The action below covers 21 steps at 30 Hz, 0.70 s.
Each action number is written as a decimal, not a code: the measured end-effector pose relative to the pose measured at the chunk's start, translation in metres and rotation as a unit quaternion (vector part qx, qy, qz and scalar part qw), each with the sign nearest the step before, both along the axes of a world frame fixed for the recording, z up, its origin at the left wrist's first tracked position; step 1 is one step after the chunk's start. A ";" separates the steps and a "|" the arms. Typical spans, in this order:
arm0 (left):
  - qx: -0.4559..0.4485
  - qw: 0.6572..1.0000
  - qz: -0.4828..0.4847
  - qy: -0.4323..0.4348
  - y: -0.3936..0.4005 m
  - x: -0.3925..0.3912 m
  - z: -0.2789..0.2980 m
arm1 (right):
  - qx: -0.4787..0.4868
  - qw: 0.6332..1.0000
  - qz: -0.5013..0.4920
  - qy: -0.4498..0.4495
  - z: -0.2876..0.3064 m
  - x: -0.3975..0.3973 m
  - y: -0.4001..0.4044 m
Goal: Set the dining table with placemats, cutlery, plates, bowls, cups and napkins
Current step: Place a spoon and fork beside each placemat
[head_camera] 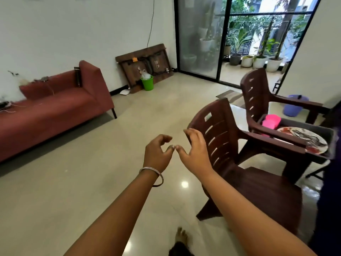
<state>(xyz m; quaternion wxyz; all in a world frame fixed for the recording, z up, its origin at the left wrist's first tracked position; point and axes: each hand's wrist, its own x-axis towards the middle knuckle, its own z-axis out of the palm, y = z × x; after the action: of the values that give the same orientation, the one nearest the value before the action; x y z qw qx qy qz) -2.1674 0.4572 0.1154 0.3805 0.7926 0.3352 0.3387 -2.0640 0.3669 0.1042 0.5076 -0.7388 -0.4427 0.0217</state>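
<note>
both arms stretch out mid-frame over the glossy beige tiled floor (92, 182). the left hand (156, 154), with a thin silver bangle (153, 174) on its wrist, and the right hand (195, 150) hang loosely curled with nothing in them, thumb tips just about touching each other. the task stuff sits at the right edge: a dark grey plastic tray (328, 137) on the far brown plastic armchair (258, 97), holding a white plate with red print (287, 131), steel cutlery (311, 139) piled on it, and bright pink plastic bowls (271, 121). a nearer brown slatted plastic chair (230, 145) stands just beside the right hand. maroon fabric sofa (60, 106) at left.
</note>
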 end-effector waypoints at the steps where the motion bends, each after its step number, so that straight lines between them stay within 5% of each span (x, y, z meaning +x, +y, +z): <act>1: 0.000 1.000 -0.002 -0.007 0.023 0.010 0.005 | 0.012 1.000 -0.006 0.005 0.003 0.009 0.024; 12: 0.011 0.999 0.017 -0.043 0.277 0.122 0.064 | 0.080 0.994 -0.058 0.050 0.046 0.138 0.279; 21: -0.069 0.994 -0.014 -0.083 0.441 0.279 0.041 | 0.070 0.988 -0.126 0.061 0.025 0.275 0.404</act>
<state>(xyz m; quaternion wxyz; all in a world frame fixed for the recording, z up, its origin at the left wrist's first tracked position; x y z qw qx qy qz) -1.8885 0.8980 0.1567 0.4651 0.7384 0.3139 0.3741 -1.7893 0.7711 0.1287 0.5823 -0.7488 -0.3151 -0.0284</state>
